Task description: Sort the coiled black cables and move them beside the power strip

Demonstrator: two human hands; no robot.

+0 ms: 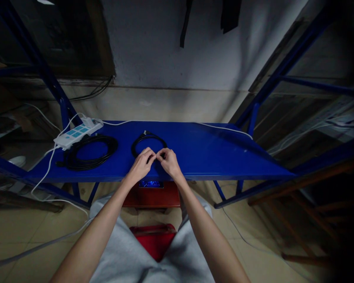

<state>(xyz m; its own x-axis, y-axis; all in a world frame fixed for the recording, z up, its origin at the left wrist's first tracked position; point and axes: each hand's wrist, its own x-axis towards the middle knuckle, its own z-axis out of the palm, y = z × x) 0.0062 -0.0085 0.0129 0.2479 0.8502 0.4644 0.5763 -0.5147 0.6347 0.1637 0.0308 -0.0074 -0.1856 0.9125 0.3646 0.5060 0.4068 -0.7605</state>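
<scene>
Both hands, the left hand (141, 165) and right hand (169, 162), meet fingertip to fingertip, pinching the near edge of a small coiled black cable (147, 138) on the blue shelf (212, 153).

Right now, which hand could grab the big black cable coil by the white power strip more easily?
Probably the left hand. The large black cable coil lies on its side of the blue metal shelf; the right hand would have to cross over.

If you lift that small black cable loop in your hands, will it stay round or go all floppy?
The small coiled black cable would probably sag and loosen, since it looks thin and no tie shows. It likely weighs little. Both the left hand and right hand pinch its near edge on the blue shelf.
</scene>
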